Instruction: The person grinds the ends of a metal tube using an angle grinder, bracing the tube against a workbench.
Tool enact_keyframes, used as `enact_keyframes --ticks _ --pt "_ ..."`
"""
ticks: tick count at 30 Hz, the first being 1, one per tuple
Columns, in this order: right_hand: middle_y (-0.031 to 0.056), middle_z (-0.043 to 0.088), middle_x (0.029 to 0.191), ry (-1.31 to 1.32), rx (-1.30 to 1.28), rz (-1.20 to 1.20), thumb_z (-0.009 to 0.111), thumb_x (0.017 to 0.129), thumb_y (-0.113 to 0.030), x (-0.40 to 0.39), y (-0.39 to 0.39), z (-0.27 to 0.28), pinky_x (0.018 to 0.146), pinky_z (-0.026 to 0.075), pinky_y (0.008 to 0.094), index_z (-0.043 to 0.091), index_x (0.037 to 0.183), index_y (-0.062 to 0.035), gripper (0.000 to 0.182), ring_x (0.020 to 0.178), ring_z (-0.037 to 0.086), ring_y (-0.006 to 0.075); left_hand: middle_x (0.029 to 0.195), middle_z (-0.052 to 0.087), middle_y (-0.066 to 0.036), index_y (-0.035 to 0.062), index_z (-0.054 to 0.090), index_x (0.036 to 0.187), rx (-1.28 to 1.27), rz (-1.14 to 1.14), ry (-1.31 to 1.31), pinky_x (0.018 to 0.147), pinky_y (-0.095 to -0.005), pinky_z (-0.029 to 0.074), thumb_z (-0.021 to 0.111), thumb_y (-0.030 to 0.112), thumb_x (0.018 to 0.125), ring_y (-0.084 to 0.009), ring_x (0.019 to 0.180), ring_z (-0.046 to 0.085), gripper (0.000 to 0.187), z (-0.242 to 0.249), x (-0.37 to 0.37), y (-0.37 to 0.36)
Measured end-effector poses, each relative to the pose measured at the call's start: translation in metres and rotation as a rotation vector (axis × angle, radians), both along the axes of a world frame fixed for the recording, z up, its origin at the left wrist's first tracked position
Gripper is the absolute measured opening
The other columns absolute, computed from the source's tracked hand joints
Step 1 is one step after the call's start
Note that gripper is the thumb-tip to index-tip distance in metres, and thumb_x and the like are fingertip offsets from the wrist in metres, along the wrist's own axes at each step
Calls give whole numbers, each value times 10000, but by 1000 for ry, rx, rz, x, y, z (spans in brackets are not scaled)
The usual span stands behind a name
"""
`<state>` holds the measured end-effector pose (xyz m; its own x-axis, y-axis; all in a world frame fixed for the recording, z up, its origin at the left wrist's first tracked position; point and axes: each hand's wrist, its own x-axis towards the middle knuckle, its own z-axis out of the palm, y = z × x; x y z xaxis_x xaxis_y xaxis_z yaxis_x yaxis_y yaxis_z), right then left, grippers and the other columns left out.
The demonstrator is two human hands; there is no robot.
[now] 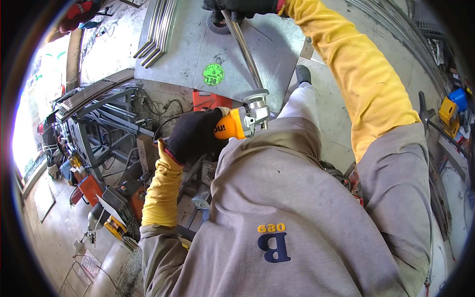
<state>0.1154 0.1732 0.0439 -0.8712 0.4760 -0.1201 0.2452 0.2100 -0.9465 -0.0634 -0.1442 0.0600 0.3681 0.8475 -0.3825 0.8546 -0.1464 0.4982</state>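
**Grinder head meets a steel tube held between two gloved hands**

The left hand (194, 134), in a black glove with a yellow sleeve behind it, is wrapped fully around the orange body of an angle grinder (241, 123). The fingers curl tight over the housing, so the tool sits deep in the palm and only its front end shows past the glove. The silver gear head and disc guard stick out to the right of that fist, just beyond the fingertips.

The right hand (241, 7), also in a black glove, is at the top edge of the view and partly cut off. It is closed around the upper end of a shiny metal tube (244, 47). The tube runs down and slightly to the right from that grip, straight to the grinder's head, where its lower end touches or sits just against the disc guard. So the tube spans the gap between the two hands: one end in the right fist, the other at the tool that the left fist holds.

Under the tube lies a grey metal sheet (277, 49) with a round green sticker (213, 74) on it. A bundle of long metal profiles (157, 34) rests on the sheet's upper left part, well apart from both hands. The person's grey sweatshirt fills the lower half of the view.
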Motion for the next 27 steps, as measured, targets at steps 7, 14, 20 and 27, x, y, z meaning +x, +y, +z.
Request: enact_keyframes --ticks 7,14,20,27 --pt "151 790 850 -47 -29 -152 648 1056 -203 -8 -33 36 527 596 411 719 1049 33 246 591 721 259 862 774 -172 91 729 1246 -50 12 28 713 -506 612 926 478 827 -408 801 783 603 6 4 2" --pt "148 779 848 -84 -17 -183 646 1054 -206 -16 -35 38 511 579 417 694 1114 36 254 593 712 251 1005 785 -186 81 708 1315 -158 -2 150 806 -519 613 877 342 815 -416 934 773 588 21 38 15" --pt "127 775 881 13 -125 -176 672 1080 -198 -12 -17 9 526 569 385 696 1095 -15 185 625 695 215 1044 794 -208 84 716 1362 -102 7 126 823 -516 625 903 369 806 -451 965 776 652 22 14 11" --pt "100 772 867 77 -181 -68 691 1086 -155 2 -5 2 526 553 362 701 1094 -34 122 620 680 183 963 799 -193 102 746 1339 -149 16 179 785 -486 632 950 394 778 -438 884 786 664 13 -21 3"
